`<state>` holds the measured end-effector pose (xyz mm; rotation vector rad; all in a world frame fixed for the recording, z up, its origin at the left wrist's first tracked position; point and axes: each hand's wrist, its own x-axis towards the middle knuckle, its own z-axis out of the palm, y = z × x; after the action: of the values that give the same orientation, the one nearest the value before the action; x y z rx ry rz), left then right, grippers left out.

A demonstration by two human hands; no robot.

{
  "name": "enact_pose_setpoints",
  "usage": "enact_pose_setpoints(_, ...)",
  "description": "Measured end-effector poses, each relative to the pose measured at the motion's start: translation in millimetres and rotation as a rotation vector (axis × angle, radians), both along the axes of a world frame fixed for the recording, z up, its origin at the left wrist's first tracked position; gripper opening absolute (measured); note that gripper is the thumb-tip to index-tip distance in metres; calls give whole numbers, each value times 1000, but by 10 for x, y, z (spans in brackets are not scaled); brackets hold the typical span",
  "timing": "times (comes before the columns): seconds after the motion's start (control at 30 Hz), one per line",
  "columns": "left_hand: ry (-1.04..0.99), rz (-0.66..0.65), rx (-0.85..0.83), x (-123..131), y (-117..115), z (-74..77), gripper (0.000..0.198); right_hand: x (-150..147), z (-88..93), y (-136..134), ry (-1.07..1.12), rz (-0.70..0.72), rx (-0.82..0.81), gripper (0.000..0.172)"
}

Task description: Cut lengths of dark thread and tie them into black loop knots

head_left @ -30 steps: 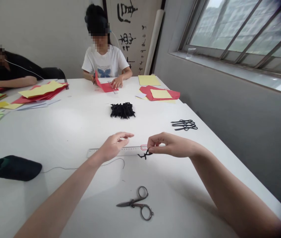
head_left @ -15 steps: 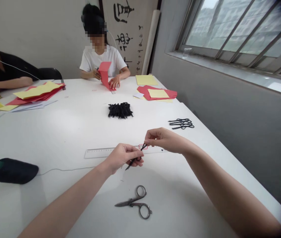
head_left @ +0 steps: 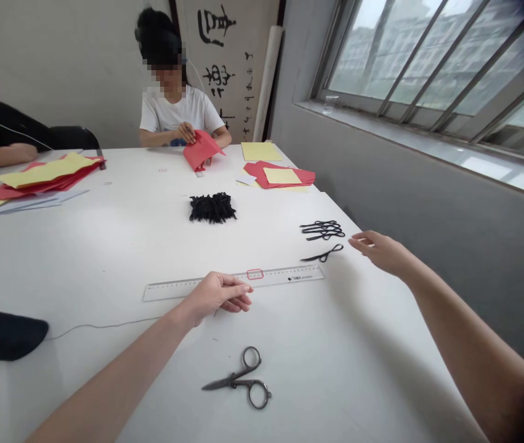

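A single looped black cord (head_left: 322,255) lies on the white table, just below a group of several similar looped cords (head_left: 322,230). My right hand (head_left: 377,249) hovers to the right of them, fingers apart and holding nothing. Over the clear ruler (head_left: 295,275) is my left hand (head_left: 225,294), its thumb and fingertips closed together; whether something tiny is between them cannot be made out. Open-bladed scissors (head_left: 238,376) rest nearer the front. Behind the ruler sits a dense bundle of black cords (head_left: 212,208). A thin thread runs from a dark spool (head_left: 5,334) toward my left hand.
Across the table (head_left: 118,240), a person in a white shirt (head_left: 181,114) handles red paper (head_left: 202,149). Another person's dark sleeve shows at far left. Red and yellow papers (head_left: 52,175) lie at left, more (head_left: 284,176) at back right. A wall and window bound the right side.
The black cord formerly between my hands now lies on the table below the looped group. My right hand has let go and moved right. The view has shifted right; the other person's red paper has tilted.
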<state>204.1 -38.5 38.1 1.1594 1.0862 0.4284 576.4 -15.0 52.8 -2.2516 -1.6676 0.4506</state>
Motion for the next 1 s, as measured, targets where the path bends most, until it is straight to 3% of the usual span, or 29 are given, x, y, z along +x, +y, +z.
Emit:
enact_pose_setpoints(0.1, 3, 4, -12, 0, 16, -45, 31, 83, -236, -156, -134, -25, 73, 48)
enact_pose_setpoints(0.27, 13, -4, -3, 7, 9, -60, 35, -131, -515, -384, -440, 244, 185, 48)
enact_pose_setpoints(0.37, 28, -13, -2, 8, -3, -53, 35, -147, -620, -343, -515, 231, 185, 51)
enact_pose_setpoints(0.6, 31, -33, 15, 4, -3, -48, 34, -13, -644, -86, -549, 137, 141, 54)
enact_pose_setpoints(0.87, 40, -50, 34, 15, -22, -48, 32, -21, -681, -97, -517, 109, 199, 55)
enact_pose_setpoints(1.0, 21, -79, 101, 53, -90, 121, 28, 6, -734, -118, -486, 73, 245, 58)
